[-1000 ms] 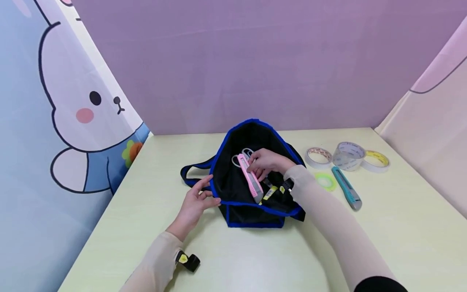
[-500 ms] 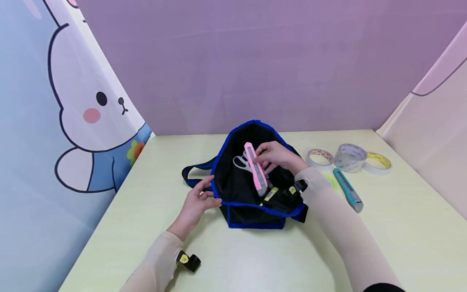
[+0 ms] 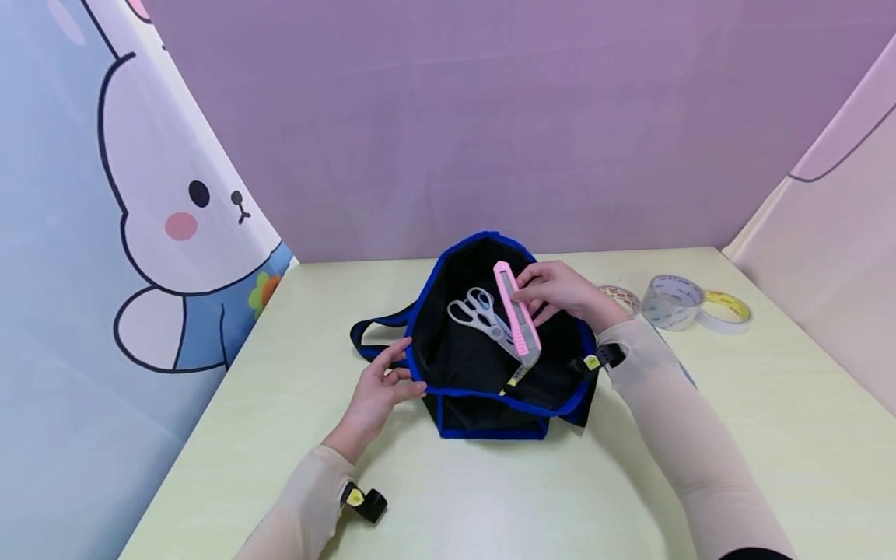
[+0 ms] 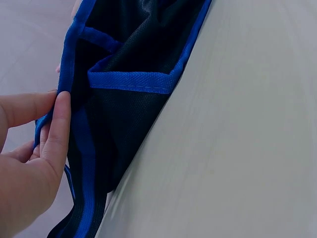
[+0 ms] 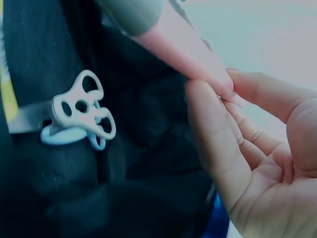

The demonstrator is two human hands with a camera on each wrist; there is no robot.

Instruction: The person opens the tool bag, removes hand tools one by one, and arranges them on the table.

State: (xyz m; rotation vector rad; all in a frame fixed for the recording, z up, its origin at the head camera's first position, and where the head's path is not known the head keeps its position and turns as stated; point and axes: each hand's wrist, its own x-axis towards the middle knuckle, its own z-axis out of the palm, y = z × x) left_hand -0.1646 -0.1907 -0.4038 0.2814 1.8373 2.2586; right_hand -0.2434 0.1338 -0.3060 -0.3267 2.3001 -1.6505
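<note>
A black tool bag with blue edging (image 3: pixel 451 365) gapes open on the table. My left hand (image 3: pixel 371 400) pinches the bag's left rim; the left wrist view shows thumb and fingers on the blue edging (image 4: pixel 65 74). Above the bag's opening, my right hand (image 3: pixel 560 292) pinches a pink and grey utility knife (image 3: pixel 516 311) between thumb and fingers. White-handled scissors (image 3: pixel 481 315) lie inside the bag, and a light blue handle shows beneath them in the right wrist view. A narrow yellow printed item (image 3: pixel 518 376) lies near the front rim, partly covered by the knife.
At the right stand a clear tape roll (image 3: pixel 672 303), a yellow-cored tape roll (image 3: pixel 726 311) and another tape roll (image 3: pixel 621 298) partly behind the right wrist. The right sleeve hides most of a teal utility knife. A bag strap (image 3: pixel 381 319) sticks out at the left.
My right hand has lifted the pink utility knife and moved it to the right, uncovering the scissors. The right forearm now hides the green tape ring. My left hand stays at the rim.
</note>
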